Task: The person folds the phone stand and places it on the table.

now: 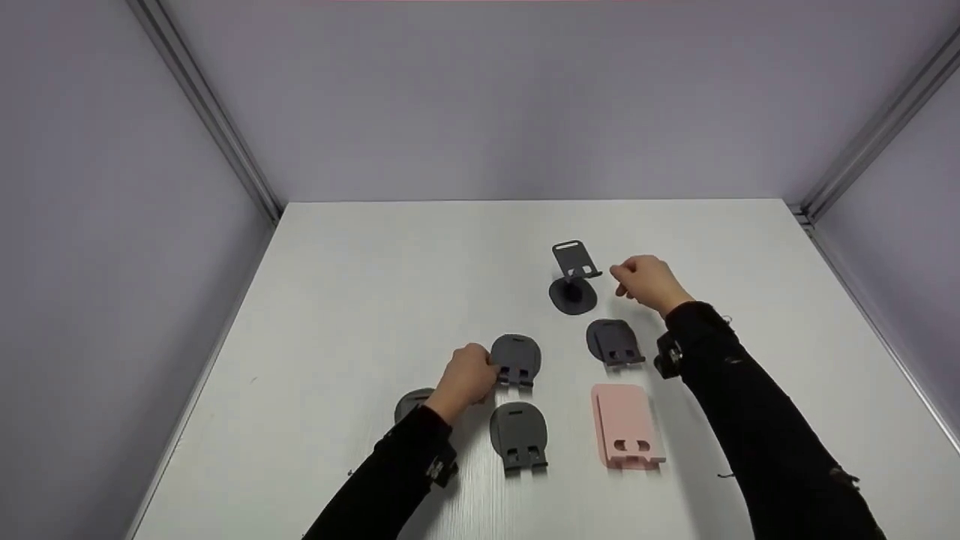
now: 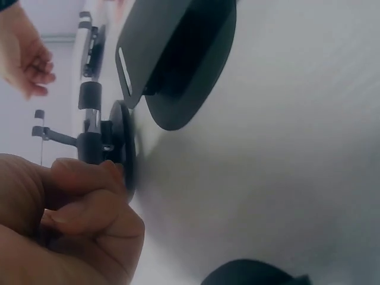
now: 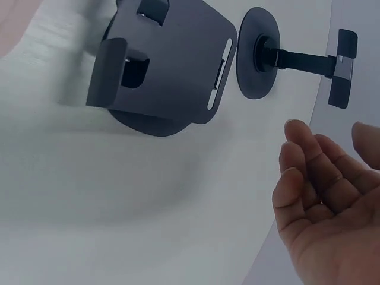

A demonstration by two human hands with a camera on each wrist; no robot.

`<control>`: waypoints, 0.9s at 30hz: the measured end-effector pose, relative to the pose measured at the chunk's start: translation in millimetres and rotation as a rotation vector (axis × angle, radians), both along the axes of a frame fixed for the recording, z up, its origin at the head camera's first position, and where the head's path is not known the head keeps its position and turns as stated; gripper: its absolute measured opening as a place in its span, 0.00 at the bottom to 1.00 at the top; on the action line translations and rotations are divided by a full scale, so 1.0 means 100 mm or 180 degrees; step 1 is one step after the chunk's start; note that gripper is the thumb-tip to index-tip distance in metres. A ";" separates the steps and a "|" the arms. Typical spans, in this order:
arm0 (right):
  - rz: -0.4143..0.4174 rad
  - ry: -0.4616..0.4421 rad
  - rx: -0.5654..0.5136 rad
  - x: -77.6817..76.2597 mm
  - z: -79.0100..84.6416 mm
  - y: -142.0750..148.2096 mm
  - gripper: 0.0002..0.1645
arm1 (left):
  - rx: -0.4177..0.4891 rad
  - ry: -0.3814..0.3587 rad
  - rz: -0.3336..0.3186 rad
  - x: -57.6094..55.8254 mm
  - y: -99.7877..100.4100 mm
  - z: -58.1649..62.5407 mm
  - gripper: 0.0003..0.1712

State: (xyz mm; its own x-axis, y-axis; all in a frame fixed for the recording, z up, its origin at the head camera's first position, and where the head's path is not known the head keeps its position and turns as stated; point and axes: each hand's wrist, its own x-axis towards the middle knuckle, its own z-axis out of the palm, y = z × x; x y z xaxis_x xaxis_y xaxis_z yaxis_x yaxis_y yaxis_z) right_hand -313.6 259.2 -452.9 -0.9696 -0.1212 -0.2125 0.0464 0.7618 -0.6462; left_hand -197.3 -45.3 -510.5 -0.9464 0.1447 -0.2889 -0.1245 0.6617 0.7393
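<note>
My left hand (image 1: 466,375) has its fingers curled at the left edge of a folded dark grey phone stand (image 1: 517,352), pinching it there. In the left wrist view those curled fingers (image 2: 98,219) cover part of the stand's round base (image 2: 127,139). My right hand (image 1: 646,281) hovers just right of an unfolded dark phone stand (image 1: 574,259), holding nothing. Its fingers are loosely bent and the thumb stands apart in the right wrist view. That unfolded stand (image 3: 258,56) has its plate raised on an arm above a round base.
A folded dark stand (image 1: 611,339) lies below my right hand, with a pink folded stand (image 1: 628,420) nearer me. Another grey stand (image 1: 519,431) lies in front of the left-hand one. My left wrist partly hides a further stand (image 1: 411,403). Walls enclose the white table (image 1: 337,300).
</note>
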 end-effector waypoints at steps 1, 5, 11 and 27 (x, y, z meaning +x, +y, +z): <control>0.0003 0.0014 0.0019 -0.02 0.00 -0.02 0.26 | -0.0047 0.0022 -0.0008 0.01 0.00 0.00 0.18; 0.0022 0.0062 0.0107 -0.09 -0.02 -0.09 0.32 | -0.0165 0.0079 -0.0021 0.03 0.02 0.02 0.20; -0.0036 -0.0206 -0.0129 -0.14 -0.05 -0.21 0.37 | -0.0354 0.0193 0.0076 0.07 0.03 0.10 0.23; -0.0451 -0.0444 -0.1115 -0.08 -0.14 -0.37 0.23 | -0.0336 0.0438 0.0175 0.10 0.02 0.21 0.12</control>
State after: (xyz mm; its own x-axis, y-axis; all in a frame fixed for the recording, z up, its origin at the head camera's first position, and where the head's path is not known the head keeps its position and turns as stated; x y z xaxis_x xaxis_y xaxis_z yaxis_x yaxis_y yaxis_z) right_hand -321.1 221.8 -466.4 -0.9467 -0.0768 -0.3128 0.2408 0.4763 -0.8457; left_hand -187.1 -43.6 -489.6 -0.9836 0.0674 -0.1670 -0.0651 0.7315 0.6788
